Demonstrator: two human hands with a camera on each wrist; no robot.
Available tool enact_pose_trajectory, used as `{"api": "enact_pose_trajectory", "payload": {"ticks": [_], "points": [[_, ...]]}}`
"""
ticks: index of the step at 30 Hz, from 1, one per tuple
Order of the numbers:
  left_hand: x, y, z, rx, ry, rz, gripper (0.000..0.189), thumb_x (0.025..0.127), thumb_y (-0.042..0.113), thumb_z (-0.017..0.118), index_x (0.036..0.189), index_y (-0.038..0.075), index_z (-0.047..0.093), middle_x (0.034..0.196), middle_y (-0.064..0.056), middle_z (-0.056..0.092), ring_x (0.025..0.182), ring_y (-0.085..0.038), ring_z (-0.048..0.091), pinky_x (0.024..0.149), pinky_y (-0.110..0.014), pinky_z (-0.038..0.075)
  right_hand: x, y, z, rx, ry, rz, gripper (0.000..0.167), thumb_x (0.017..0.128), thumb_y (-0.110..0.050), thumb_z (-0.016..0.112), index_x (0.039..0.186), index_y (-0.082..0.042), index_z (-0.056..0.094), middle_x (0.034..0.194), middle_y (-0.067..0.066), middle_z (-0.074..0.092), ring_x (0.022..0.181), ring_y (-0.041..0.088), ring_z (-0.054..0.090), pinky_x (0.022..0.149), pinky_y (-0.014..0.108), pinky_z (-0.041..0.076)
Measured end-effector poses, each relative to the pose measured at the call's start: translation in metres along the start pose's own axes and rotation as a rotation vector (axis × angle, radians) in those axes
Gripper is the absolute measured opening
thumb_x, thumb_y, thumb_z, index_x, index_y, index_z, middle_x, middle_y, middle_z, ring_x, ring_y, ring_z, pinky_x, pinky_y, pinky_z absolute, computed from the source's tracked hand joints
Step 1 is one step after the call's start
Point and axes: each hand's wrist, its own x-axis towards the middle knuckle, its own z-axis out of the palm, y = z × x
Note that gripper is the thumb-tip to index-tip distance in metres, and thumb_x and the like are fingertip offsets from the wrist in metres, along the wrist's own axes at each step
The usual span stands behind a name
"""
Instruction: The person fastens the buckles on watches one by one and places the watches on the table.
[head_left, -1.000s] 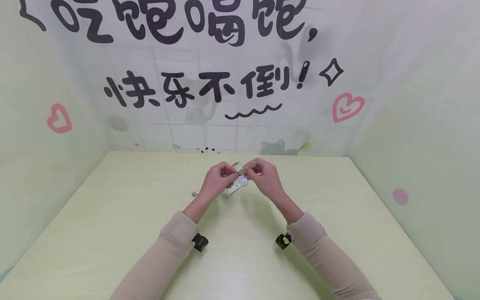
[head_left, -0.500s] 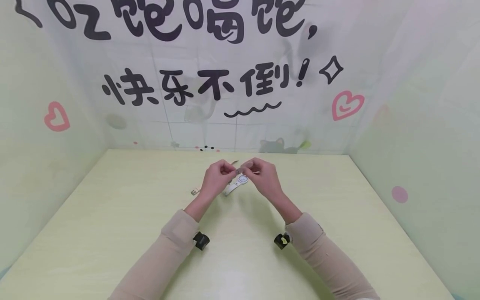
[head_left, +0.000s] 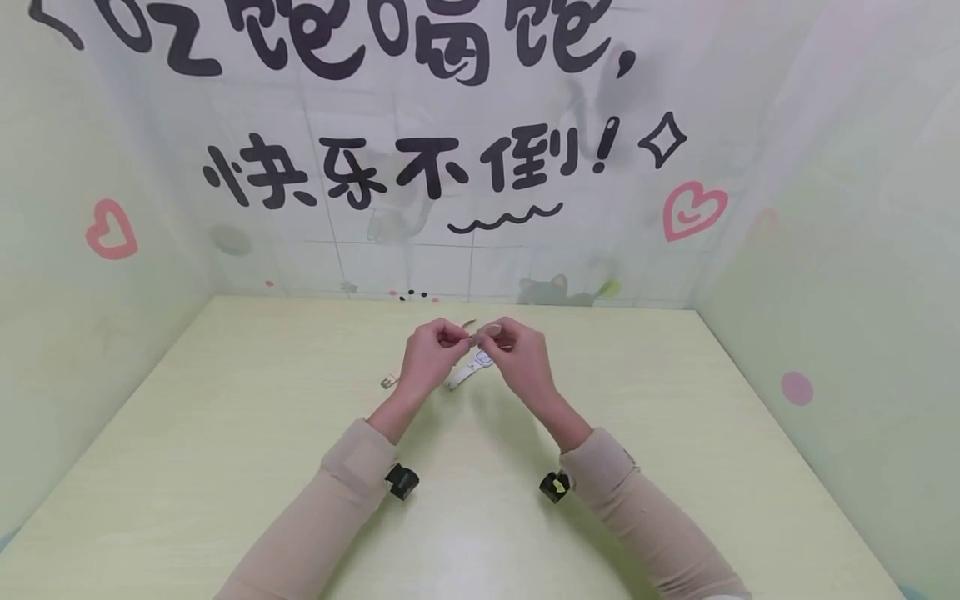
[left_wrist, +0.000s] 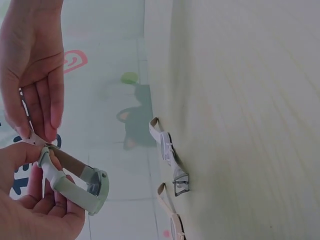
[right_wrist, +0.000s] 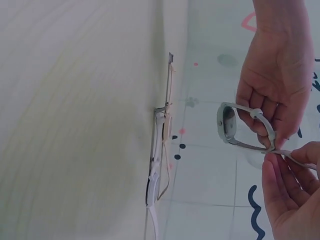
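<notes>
A pale green wristwatch [left_wrist: 100, 185] hangs in a loop between both hands, its strap brought together near the buckle [left_wrist: 47, 146]. With thumb and fingers the left hand [head_left: 435, 354] grips the strap beside the buckle. The right hand [head_left: 521, 354] pinches the strap's free end [right_wrist: 295, 159], which passes out of the buckle area; whether the pin sits in a hole is too small to tell. In the head view the fingers hide most of this watch. Below the hands a white wristwatch [head_left: 468, 367] lies on the table, partly covered by the right hand.
A beige wristwatch [left_wrist: 176, 225] lies behind the white one, with its buckle [head_left: 388, 382] showing left of the left wrist. The light wooden table [head_left: 480, 517] meets a printed wall [head_left: 420, 267] just beyond the hands. Side walls stand left and right.
Both hands stay at nearly the same place, fingertips now closer together at the strap. The right hand has shifted slightly left, covering more of the white watch's face.
</notes>
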Motion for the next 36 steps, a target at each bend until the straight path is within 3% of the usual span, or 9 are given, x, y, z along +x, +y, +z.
{"api": "enact_pose_trajectory", "payload": {"ticks": [10, 14, 20, 24, 29, 36], "points": [[-0.002, 0.003, 0.0, 0.012, -0.029, 0.034, 0.027, 0.089, 0.016, 0.075, 0.111, 0.002, 0.066, 0.109, -0.016, 0.071, 0.1, -0.027, 0.067, 0.087, -0.035, 0.057, 0.003, -0.002, -0.003, -0.016, 0.006, -0.015, 0.011, 0.093, -0.01, 0.069, 0.096, 0.0, 0.072, 0.096, 0.015, 0.076, 0.085, 0.027, 0.075, 0.078, 0.03, 0.062], [-0.002, 0.003, 0.001, 0.048, -0.064, 0.056, 0.03, 0.088, 0.009, 0.075, 0.114, 0.001, 0.062, 0.113, -0.016, 0.069, 0.105, -0.028, 0.065, 0.092, -0.038, 0.055, 0.004, -0.001, -0.004, 0.015, 0.004, 0.011, 0.011, 0.094, -0.01, 0.069, 0.094, 0.0, 0.071, 0.097, 0.015, 0.076, 0.086, 0.027, 0.074, 0.078, 0.033, 0.062], [-0.002, 0.006, -0.005, 0.051, -0.075, 0.071, 0.025, 0.087, 0.009, 0.076, 0.109, 0.003, 0.067, 0.11, -0.015, 0.071, 0.1, -0.026, 0.067, 0.088, -0.034, 0.058, 0.004, -0.004, -0.008, 0.091, 0.034, 0.001, 0.014, 0.093, -0.01, 0.07, 0.103, 0.0, 0.07, 0.103, 0.017, 0.074, 0.093, 0.03, 0.073, 0.081, 0.037, 0.062], [-0.001, 0.006, -0.009, 0.019, -0.109, 0.077, 0.025, 0.086, 0.012, 0.078, 0.108, 0.004, 0.07, 0.11, -0.013, 0.073, 0.097, -0.024, 0.07, 0.085, -0.03, 0.059, 0.005, -0.005, -0.009, 0.195, 0.072, -0.045, 0.023, 0.091, -0.005, 0.07, 0.112, 0.003, 0.064, 0.108, 0.021, 0.072, 0.098, 0.031, 0.072, 0.085, 0.032, 0.061], [-0.001, 0.005, -0.014, -0.049, -0.167, 0.095, 0.025, 0.087, 0.015, 0.077, 0.111, 0.006, 0.073, 0.11, -0.012, 0.075, 0.091, -0.017, 0.07, 0.082, -0.024, 0.058, 0.006, -0.004, -0.01, 0.243, 0.106, -0.077, 0.02, 0.09, 0.001, 0.07, 0.106, 0.007, 0.061, 0.104, 0.025, 0.071, 0.093, 0.014, 0.071, 0.084, 0.019, 0.058], [0.0, 0.007, -0.015, -0.122, -0.194, 0.101, 0.026, 0.088, 0.015, 0.076, 0.112, 0.005, 0.073, 0.111, -0.013, 0.074, 0.088, -0.009, 0.068, 0.08, -0.02, 0.056, 0.001, -0.021, -0.016, 0.256, 0.113, -0.115, 0.017, 0.088, 0.004, 0.07, 0.102, 0.013, 0.065, 0.101, 0.029, 0.07, 0.089, 0.013, 0.071, 0.084, 0.02, 0.058]]}}
